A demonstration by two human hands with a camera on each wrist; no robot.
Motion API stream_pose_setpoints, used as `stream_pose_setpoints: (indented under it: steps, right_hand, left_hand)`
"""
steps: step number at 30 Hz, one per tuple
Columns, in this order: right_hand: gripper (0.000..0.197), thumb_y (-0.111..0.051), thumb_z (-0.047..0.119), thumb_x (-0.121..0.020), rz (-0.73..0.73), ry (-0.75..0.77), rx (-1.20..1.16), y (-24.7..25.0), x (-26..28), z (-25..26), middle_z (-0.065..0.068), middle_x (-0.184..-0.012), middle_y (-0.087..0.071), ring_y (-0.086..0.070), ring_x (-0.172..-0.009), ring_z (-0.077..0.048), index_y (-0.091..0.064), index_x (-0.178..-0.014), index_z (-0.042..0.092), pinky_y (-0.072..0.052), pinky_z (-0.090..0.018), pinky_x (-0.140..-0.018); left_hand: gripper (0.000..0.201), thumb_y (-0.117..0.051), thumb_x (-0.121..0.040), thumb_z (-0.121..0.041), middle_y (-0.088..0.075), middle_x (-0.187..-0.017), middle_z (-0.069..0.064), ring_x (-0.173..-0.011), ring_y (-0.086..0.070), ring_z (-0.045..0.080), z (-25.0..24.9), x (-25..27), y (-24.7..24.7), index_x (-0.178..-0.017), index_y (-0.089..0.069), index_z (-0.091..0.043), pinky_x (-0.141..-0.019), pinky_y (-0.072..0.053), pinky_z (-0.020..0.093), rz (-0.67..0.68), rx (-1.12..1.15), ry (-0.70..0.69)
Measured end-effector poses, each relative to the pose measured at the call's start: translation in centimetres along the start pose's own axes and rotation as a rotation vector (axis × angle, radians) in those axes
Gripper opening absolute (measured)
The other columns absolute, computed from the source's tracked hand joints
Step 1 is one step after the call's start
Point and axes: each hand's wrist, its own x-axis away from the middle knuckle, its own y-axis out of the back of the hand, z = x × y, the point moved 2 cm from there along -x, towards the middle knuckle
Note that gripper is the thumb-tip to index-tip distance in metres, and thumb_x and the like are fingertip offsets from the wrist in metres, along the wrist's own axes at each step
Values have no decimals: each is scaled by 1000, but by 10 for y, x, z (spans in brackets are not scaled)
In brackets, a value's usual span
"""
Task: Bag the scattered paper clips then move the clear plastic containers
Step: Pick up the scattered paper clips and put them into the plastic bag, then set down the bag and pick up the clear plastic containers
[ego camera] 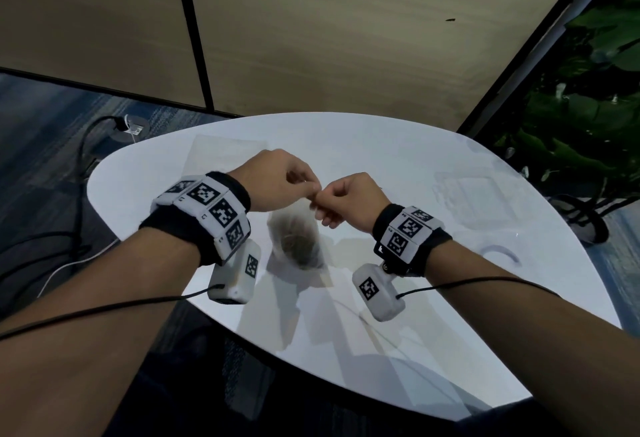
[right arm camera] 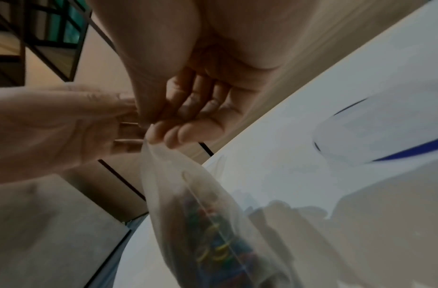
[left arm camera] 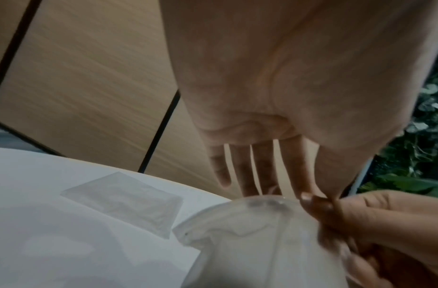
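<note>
A clear plastic bag (ego camera: 297, 239) hangs above the white table (ego camera: 398, 166), with a heap of coloured paper clips (right arm camera: 218, 251) in its bottom. My left hand (ego camera: 294, 182) and right hand (ego camera: 341, 199) meet over it and both pinch its top edge (left arm camera: 274, 202) between thumb and forefinger. The other left fingers (left arm camera: 247, 171) hang straight; the right fingers (right arm camera: 188, 132) are curled. A clear plastic container (ego camera: 476, 199) lies at the right of the table, and another with a blue rim (ego camera: 502, 253) lies nearer, seen also in the right wrist view (right arm camera: 385, 136).
A spare flat clear bag (ego camera: 228, 152) lies at the back left of the table, seen also in the left wrist view (left arm camera: 129, 200). Wood wall panels stand behind. A leafy plant (ego camera: 581, 118) is at the right. Cables and a floor socket (ego camera: 131, 125) lie on the carpet at the left.
</note>
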Motion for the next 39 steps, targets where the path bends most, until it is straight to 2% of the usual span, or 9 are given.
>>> stream_pose_setpoints:
  steps: [4, 11, 16, 22, 26, 30, 33, 36, 39]
  right_hand:
    - [18, -68, 12, -89, 56, 4, -30, 5, 3, -8, -15, -79, -73, -66, -67, -18, -74, -87, -5, -58, -27, -70]
    - [20, -69, 14, -88, 24, -22, -23, 16, 9, -19, -18, -82, -74, -69, -68, -21, -73, -85, -5, -56, -27, -65]
    - [17, -69, 13, -88, -75, -126, -108, 36, 6, -30, -23, -84, -72, -68, -65, -26, -72, -82, -2, -57, -29, -61]
    - [23, -69, 19, -88, -128, -187, -137, 44, -6, -43, -13, -79, -73, -68, -60, -23, -73, -88, -4, -54, -26, -55]
    - [22, -68, 22, -88, -209, -196, -90, 51, -17, -52, -12, -85, -75, -69, -61, -22, -74, -87, 1, -55, -26, -56]
    - [20, -65, 28, -90, -260, -189, -66, 52, -23, -62, -8, -89, -77, -69, -60, -22, -74, -89, 11, -57, -27, -56]
    - [25, -64, 42, -87, -337, -133, 379, 79, -30, -75, 2, -104, -74, -71, -88, -22, -74, -101, 24, -58, -36, -84]
    - [35, -60, 41, -89, -393, -242, 1000, 124, -24, -97, -7, -146, -39, -42, -129, -27, -64, -122, 29, -40, -36, -105]
    - [43, -55, 37, -89, -430, -437, 1327, 164, -7, -127, -12, -157, -9, -18, -141, -35, -54, -132, 33, -33, -44, -109]
  left_hand:
    - [12, -70, -90, -29, -75, -86, -2, -90, -68, 16, -5, -1, -8, -92, -80, -22, -85, -56, 33, -27, -111, -37]
    - [15, -72, -90, -30, -77, -95, -3, -93, -67, 12, -5, -7, -14, -94, -80, -18, -84, -51, 26, -18, -213, -63]
    - [18, -69, -92, -31, -76, -97, -2, -93, -67, 14, 10, -15, -3, -96, -80, -18, -83, -50, 26, -14, -292, 22]
    - [20, -63, -95, -28, -76, -98, -2, -95, -67, 19, 22, -27, -6, -98, -79, -17, -85, -51, 29, -41, -299, 96]
    - [20, -61, -96, -27, -74, -98, 2, -95, -65, 22, 32, -38, -8, -100, -77, -16, -83, -50, 31, -152, -269, 153]
    - [25, -54, -100, -22, -71, -103, 6, -104, -63, 27, 45, -54, -26, -120, -66, -13, -90, -48, 35, -191, -203, 189]
    - [39, -54, -98, -13, -55, -132, 15, -123, -53, 34, 69, -67, -26, -138, -50, -14, -102, -43, 41, -208, -185, 289]
    - [29, -56, -94, -8, -36, -149, 15, -137, -37, 36, 99, -73, -30, -117, -67, -20, -108, -39, 42, -188, -323, 414]
    - [19, -61, -95, -22, -28, -158, 16, -146, -26, 35, 118, -72, -43, -106, -75, -25, -115, -30, 41, -162, -389, 457]
